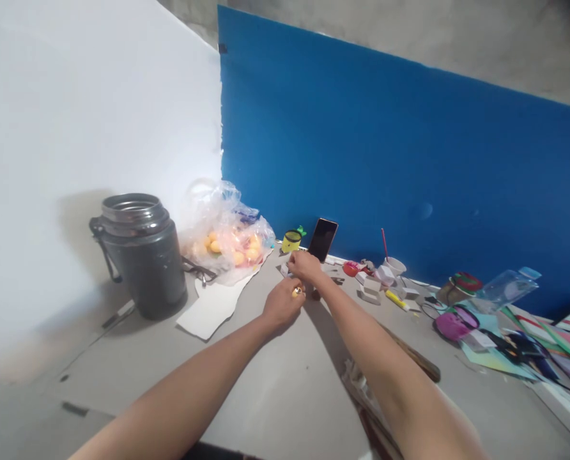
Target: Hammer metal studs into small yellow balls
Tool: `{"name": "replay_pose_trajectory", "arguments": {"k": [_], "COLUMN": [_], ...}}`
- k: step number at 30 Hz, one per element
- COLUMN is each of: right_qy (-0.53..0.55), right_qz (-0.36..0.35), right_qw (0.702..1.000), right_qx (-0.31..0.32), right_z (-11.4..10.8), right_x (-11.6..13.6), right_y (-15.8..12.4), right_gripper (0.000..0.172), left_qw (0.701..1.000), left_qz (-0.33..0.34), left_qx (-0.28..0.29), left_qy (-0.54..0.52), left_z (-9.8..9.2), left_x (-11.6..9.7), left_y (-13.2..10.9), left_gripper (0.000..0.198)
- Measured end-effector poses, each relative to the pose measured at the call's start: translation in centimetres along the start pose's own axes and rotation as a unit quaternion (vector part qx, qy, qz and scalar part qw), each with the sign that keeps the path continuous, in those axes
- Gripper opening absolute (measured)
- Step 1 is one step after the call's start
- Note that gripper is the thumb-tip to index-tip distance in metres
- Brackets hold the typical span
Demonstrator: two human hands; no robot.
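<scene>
My left hand (284, 305) is closed over the middle of the grey table (266, 383), with a gold-coloured ring on one finger. Just beyond it, and close to it, my right hand (305, 266) is closed too, fingers pointing down. What either hand holds is hidden or too small to make out. A small white piece (284, 269) shows at the left of my right fingers. Behind the hands, a dark phone (323, 239) leans upright near the blue partition (385, 147), and a small yellow-green container (291, 241) stands to its left.
A dark grey open flask (153, 268) stands at left, beside a plastic bag of yellow fruit (237, 246) and torn white paper (213, 313). To the right are small white boxes (371, 287), a yellow marker (397, 299), a clear bottle (505, 289) and coloured paper (496, 358).
</scene>
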State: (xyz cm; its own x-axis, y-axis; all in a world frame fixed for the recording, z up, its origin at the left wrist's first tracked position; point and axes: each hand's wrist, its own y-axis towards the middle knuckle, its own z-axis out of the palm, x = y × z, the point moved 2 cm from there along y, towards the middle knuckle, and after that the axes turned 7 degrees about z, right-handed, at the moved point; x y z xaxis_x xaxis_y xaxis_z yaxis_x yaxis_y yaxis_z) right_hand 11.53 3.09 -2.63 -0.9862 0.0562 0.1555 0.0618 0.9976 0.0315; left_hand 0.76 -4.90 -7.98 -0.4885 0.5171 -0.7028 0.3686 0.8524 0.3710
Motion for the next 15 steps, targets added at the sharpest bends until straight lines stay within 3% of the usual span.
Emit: {"name": "replay_pose_trajectory", "arguments": {"k": [6,15], "right_qy": [0.058,0.202], "right_qz": [0.025,0.004], "right_qw": [0.997,0.978], "right_qx": [-0.04,-0.039], "right_z": [-0.3,0.6], "right_x": [-0.9,-2.0], "right_y": [0.1,1.1], "right_gripper": [0.021,0.02], "left_qw": [1.0,0.999], "left_qz": [-0.014,-0.031], "left_qx": [-0.004,0.003], "left_qy": [-0.002,-0.015], "left_z": [-0.1,-0.5], "left_x": [-0.2,-0.5], "left_y": [-0.1,0.0], "left_gripper": [0.015,0.016]}}
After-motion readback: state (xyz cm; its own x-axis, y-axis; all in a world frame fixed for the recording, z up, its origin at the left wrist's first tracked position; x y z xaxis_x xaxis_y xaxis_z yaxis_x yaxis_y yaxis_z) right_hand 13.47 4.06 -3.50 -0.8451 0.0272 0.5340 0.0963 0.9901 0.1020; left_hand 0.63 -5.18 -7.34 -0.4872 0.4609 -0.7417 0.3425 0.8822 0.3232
